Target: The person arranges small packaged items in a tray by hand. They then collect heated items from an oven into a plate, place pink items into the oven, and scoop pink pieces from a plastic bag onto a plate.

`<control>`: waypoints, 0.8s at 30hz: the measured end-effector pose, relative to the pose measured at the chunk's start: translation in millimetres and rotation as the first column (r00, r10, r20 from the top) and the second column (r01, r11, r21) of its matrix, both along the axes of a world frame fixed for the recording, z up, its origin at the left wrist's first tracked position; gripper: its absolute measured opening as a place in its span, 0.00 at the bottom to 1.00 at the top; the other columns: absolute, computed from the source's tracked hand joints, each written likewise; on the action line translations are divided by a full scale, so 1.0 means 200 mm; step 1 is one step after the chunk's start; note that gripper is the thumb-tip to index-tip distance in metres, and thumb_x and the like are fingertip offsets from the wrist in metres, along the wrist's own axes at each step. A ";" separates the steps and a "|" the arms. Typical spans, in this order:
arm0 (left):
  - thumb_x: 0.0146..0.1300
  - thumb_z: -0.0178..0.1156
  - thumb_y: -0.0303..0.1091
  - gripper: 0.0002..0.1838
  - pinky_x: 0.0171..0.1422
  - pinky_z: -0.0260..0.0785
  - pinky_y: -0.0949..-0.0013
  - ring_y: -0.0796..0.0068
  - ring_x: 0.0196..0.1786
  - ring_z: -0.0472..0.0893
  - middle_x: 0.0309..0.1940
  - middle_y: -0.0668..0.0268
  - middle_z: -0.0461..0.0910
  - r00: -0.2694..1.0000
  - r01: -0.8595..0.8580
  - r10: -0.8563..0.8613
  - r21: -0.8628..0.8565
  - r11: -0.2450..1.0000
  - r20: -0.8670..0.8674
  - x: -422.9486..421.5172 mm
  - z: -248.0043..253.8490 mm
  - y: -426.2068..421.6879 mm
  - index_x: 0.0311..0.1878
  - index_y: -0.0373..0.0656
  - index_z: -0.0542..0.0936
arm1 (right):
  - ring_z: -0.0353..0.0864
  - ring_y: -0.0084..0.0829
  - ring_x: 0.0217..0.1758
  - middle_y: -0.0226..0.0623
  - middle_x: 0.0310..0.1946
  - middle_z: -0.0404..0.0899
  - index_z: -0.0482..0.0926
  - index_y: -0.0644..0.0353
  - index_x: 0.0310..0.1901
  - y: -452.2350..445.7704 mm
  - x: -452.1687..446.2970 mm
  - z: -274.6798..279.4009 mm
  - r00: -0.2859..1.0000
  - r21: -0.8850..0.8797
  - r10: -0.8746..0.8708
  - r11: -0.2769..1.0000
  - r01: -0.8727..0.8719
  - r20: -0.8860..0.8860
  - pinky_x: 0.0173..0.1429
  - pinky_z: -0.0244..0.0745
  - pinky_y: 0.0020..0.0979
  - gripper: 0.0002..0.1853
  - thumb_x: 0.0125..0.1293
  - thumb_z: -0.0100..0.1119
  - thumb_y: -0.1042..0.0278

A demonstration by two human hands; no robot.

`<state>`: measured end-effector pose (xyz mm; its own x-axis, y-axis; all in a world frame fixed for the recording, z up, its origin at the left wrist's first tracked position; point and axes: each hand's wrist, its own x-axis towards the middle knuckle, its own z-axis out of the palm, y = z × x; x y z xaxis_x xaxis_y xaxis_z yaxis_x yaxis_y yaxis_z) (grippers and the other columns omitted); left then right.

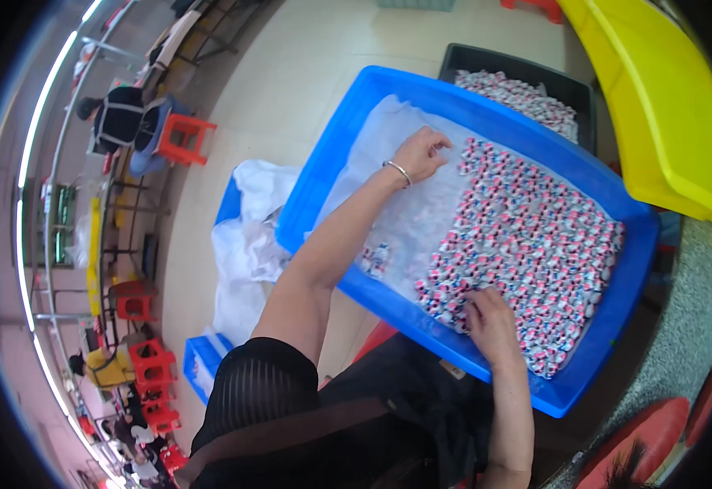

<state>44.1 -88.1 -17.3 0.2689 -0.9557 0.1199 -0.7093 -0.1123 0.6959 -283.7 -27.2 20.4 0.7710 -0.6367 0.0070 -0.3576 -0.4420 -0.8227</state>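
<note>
A large blue tray (421,308) lies tilted across the view, lined with a thin white sheet (388,155). Many small white, pink and blue pieces (527,236) stand packed in rows on its right side; their exact kind is too small to tell. A small loose cluster of the same pieces (375,261) lies near the tray's lower left edge. Over the sheet, by the far end of the rows, my left hand (423,155) has its fingers curled together in a pinch. My right hand (493,324) reaches over the near edge, fingertips bent together among the pieces; what they pinch is hidden.
Behind the tray is a black bin (527,69) with more pieces. A yellow tray (657,106) juts in at upper right. White bags (246,244) and a smaller blue container (201,359) are on the floor at left. Beyond, people sit near red stools (183,138).
</note>
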 end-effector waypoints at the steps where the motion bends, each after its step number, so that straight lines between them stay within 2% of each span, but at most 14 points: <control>1: 0.50 0.64 0.29 0.11 0.42 0.71 0.66 0.67 0.36 0.77 0.35 0.60 0.75 1.000 -0.013 0.012 0.015 1.000 0.014 0.05 0.05 0.08 0.39 0.43 0.81 | 0.76 0.47 0.35 0.45 0.31 0.73 0.79 0.64 0.38 0.00 0.01 0.01 1.000 0.009 -0.003 1.000 0.003 -0.003 0.39 0.72 0.39 0.07 0.56 0.58 0.78; 3: 0.52 0.62 0.31 0.08 0.42 0.71 0.64 0.65 0.35 0.78 0.35 0.59 0.75 0.989 0.079 -0.097 0.150 0.985 0.113 0.16 0.14 0.24 0.36 0.42 0.80 | 0.76 0.46 0.34 0.45 0.30 0.73 0.79 0.64 0.38 0.00 0.01 0.02 1.000 0.019 -0.011 1.000 0.011 -0.009 0.38 0.72 0.39 0.07 0.56 0.58 0.78; 4: 0.53 0.59 0.31 0.05 0.41 0.70 0.62 0.60 0.35 0.77 0.35 0.58 0.76 0.975 0.138 -0.187 0.332 0.933 0.120 0.20 0.19 0.32 0.32 0.42 0.78 | 0.76 0.46 0.34 0.45 0.30 0.73 0.79 0.64 0.38 0.00 0.02 0.02 1.000 0.024 -0.007 1.000 0.007 -0.002 0.38 0.72 0.39 0.07 0.56 0.58 0.78; 5: 0.53 0.59 0.31 0.05 0.41 0.70 0.62 0.60 0.35 0.77 0.35 0.58 0.76 0.975 0.133 -0.184 0.335 0.933 0.126 0.22 0.20 0.39 0.32 0.42 0.78 | 0.76 0.45 0.34 0.45 0.30 0.73 0.79 0.64 0.38 0.00 0.02 0.02 1.000 0.026 0.000 1.000 0.001 -0.005 0.38 0.71 0.38 0.07 0.56 0.58 0.78; 7: 0.53 0.57 0.30 0.04 0.42 0.70 0.60 0.55 0.37 0.77 0.35 0.56 0.76 0.917 0.154 -0.321 0.529 0.834 0.239 0.23 0.18 0.53 0.32 0.42 0.77 | 0.76 0.45 0.33 0.45 0.29 0.72 0.79 0.64 0.38 0.00 0.03 0.02 1.000 0.013 0.011 1.000 -0.010 -0.020 0.37 0.71 0.38 0.07 0.56 0.59 0.79; 8: 0.53 0.57 0.30 0.04 0.42 0.70 0.60 0.55 0.37 0.77 0.35 0.56 0.76 0.915 0.156 -0.322 0.524 0.837 0.241 0.22 0.15 0.58 0.32 0.42 0.77 | 0.76 0.45 0.33 0.45 0.29 0.72 0.79 0.64 0.38 0.00 0.03 0.02 1.000 0.007 0.007 1.000 -0.007 -0.020 0.37 0.71 0.38 0.07 0.56 0.59 0.79; 10: 0.52 0.56 0.31 0.07 0.46 0.71 0.56 0.52 0.42 0.78 0.39 0.53 0.77 0.891 0.005 -0.260 0.567 0.824 0.371 0.21 0.09 0.63 0.34 0.43 0.79 | 0.76 0.45 0.33 0.45 0.29 0.72 0.79 0.64 0.38 0.00 0.02 0.02 1.000 0.017 0.015 1.000 -0.015 -0.005 0.37 0.71 0.38 0.07 0.56 0.58 0.79; 14: 0.51 0.57 0.32 0.08 0.47 0.72 0.55 0.52 0.42 0.78 0.40 0.53 0.77 0.875 -0.007 -0.304 0.638 0.770 0.377 0.21 0.07 0.61 0.36 0.44 0.79 | 0.77 0.43 0.33 0.43 0.30 0.74 0.79 0.64 0.37 0.00 0.01 -0.02 1.000 0.006 -0.017 1.000 0.017 0.020 0.38 0.73 0.37 0.08 0.55 0.58 0.80; 16: 0.51 0.57 0.31 0.08 0.46 0.71 0.55 0.53 0.42 0.78 0.38 0.53 0.77 0.827 -0.038 -0.353 0.670 0.741 0.437 0.18 0.09 0.60 0.36 0.44 0.77 | 0.77 0.43 0.33 0.43 0.31 0.74 0.79 0.63 0.38 0.00 0.00 -0.03 1.000 0.002 -0.021 1.000 0.021 0.022 0.38 0.73 0.37 0.08 0.55 0.58 0.80; 17: 0.51 0.57 0.31 0.08 0.46 0.71 0.55 0.53 0.42 0.78 0.38 0.53 0.77 0.824 -0.027 -0.359 0.662 0.749 0.439 0.15 0.09 0.57 0.36 0.44 0.77 | 0.77 0.44 0.34 0.43 0.30 0.74 0.79 0.63 0.38 0.00 0.00 -0.03 0.999 -0.012 -0.026 1.000 0.026 0.030 0.38 0.73 0.37 0.08 0.55 0.59 0.79; 19: 0.51 0.57 0.32 0.08 0.45 0.71 0.55 0.54 0.41 0.78 0.37 0.55 0.77 0.911 0.026 -0.220 0.482 0.876 0.350 0.08 0.19 0.51 0.36 0.43 0.76 | 0.77 0.44 0.34 0.43 0.30 0.73 0.79 0.63 0.38 0.00 0.00 -0.01 0.999 -0.036 -0.025 0.999 0.026 0.028 0.38 0.73 0.38 0.08 0.55 0.59 0.79; 20: 0.51 0.57 0.32 0.08 0.45 0.71 0.55 0.54 0.41 0.78 0.37 0.55 0.77 0.910 0.033 -0.227 0.483 0.875 0.348 0.05 0.19 0.46 0.36 0.43 0.76 | 0.77 0.44 0.34 0.43 0.30 0.73 0.79 0.62 0.38 0.00 0.01 -0.01 1.000 -0.048 -0.007 0.999 0.008 0.025 0.38 0.73 0.38 0.08 0.54 0.59 0.78; 22: 0.51 0.58 0.32 0.08 0.44 0.71 0.55 0.54 0.40 0.78 0.36 0.56 0.77 0.952 0.137 -0.195 0.241 0.961 0.236 -0.07 0.16 0.34 0.35 0.43 0.74 | 0.76 0.44 0.34 0.43 0.29 0.72 0.79 0.62 0.38 0.00 0.02 -0.02 1.000 -0.043 -0.004 0.999 0.004 0.018 0.37 0.73 0.38 0.08 0.55 0.59 0.78; 24: 0.52 0.59 0.34 0.09 0.42 0.70 0.58 0.55 0.38 0.77 0.32 0.58 0.76 0.951 0.170 -0.192 0.109 0.979 0.241 -0.17 0.07 0.22 0.36 0.43 0.74 | 0.76 0.44 0.34 0.43 0.29 0.72 0.79 0.63 0.38 0.00 0.01 -0.01 1.000 -0.038 -0.004 0.999 0.005 0.027 0.37 0.73 0.38 0.08 0.55 0.59 0.78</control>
